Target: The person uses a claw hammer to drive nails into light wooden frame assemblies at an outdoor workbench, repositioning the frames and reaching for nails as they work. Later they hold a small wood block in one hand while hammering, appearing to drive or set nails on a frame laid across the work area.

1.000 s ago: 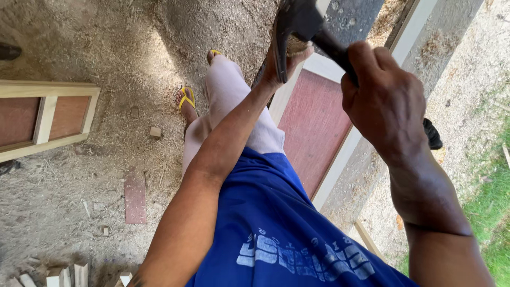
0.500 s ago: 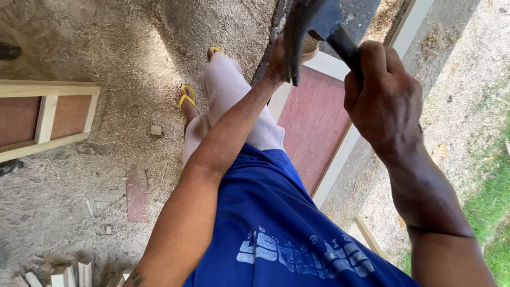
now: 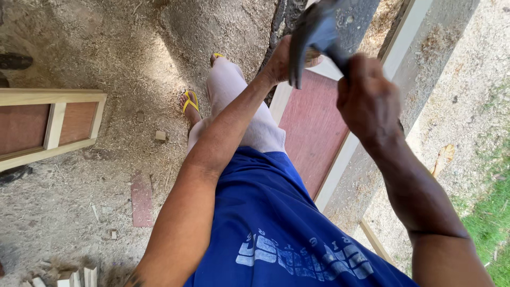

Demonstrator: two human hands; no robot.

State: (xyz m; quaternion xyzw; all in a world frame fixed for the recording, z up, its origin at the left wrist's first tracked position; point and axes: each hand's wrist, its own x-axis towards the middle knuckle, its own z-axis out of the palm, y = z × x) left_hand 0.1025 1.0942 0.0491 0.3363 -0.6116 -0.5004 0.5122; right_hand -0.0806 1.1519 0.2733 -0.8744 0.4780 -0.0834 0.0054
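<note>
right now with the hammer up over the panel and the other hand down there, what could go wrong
The left hand rests at the top edge of the framed panel, right under the raised hammer in the right hand; a stray blow could hit those fingers. The feet wear only open yellow sandals, so a dropped hammer or glancing blow could hurt toes. The sawdust-covered ground may be slippery.

Above the panel: the hammer (image 3: 313, 37) and the right hand (image 3: 369, 98) fill the room over the upper edge of the red panel (image 3: 313, 127).
Upper corner: the left hand (image 3: 281, 61) rests there.
Lower panel face: bare, open to a hand.
Left ground: sawdust floor (image 3: 106, 48), scattered wood offcuts (image 3: 160, 135), second framed panel (image 3: 48, 125).
</note>
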